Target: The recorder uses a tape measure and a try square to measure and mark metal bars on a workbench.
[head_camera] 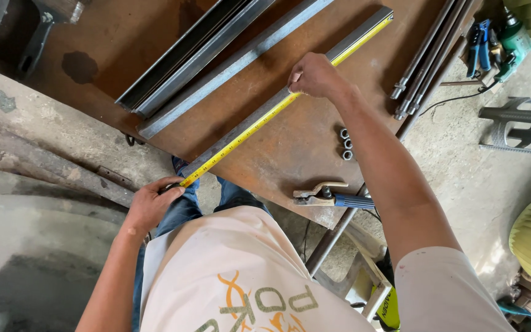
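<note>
Head view, looking down over a rusty brown steel desk [314,138]

Right arm stretched forward across the desk, elbow nearly straight. Right hand [313,75] knuckles up, fingers curled down onto a yellow tape measure [259,123], pressing it against a long grey steel bar [278,104] about midway along the bar. Whether the fingers pinch the tape or only press it cannot be told.

Left arm bent, held low near the body. Left hand [153,200] at the near desk edge, fingers closed around the near end of the tape; the case itself is hidden under the hand.

Tape runs diagonally from the left hand, along the bar, under the right hand, to the bar's far end at upper right. Tape lies flat and taut on the bar.

No containers seen on the desk. Loose items: more steel sections [198,55] lying parallel to the left of the bar, three small nuts [345,142] just right of the right forearm, a blue-handled clamp [327,197] at the near edge, thin rods [425,55] at far right
</note>
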